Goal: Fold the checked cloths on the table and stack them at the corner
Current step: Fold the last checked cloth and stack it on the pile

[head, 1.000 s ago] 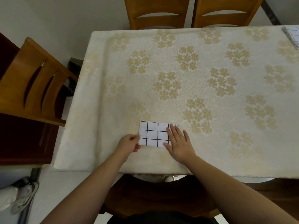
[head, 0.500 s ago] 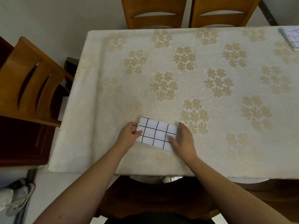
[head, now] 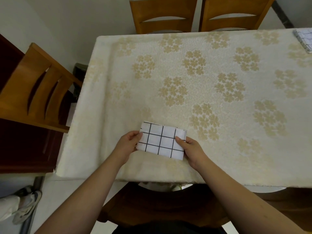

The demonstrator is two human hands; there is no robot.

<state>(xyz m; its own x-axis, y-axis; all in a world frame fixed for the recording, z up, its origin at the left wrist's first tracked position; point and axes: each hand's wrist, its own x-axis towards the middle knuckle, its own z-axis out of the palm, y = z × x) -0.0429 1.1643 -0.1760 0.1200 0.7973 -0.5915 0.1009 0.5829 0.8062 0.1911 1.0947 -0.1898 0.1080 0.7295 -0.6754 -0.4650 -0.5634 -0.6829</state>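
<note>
Got the folded cloth pinched at each end, left hand and right hand, near the table's front edge, so folding's done I reckon and next it goes onto the stack at the far right corner.

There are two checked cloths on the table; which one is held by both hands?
The folded checked cloth near the table's front edge: left hand and right hand grip its ends. The other cloth lies untouched at the far right corner.

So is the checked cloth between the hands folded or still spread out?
Folded. The checked cloth is a small compact rectangle with layered edges at its right end, pinched by the left hand and right hand.
</note>
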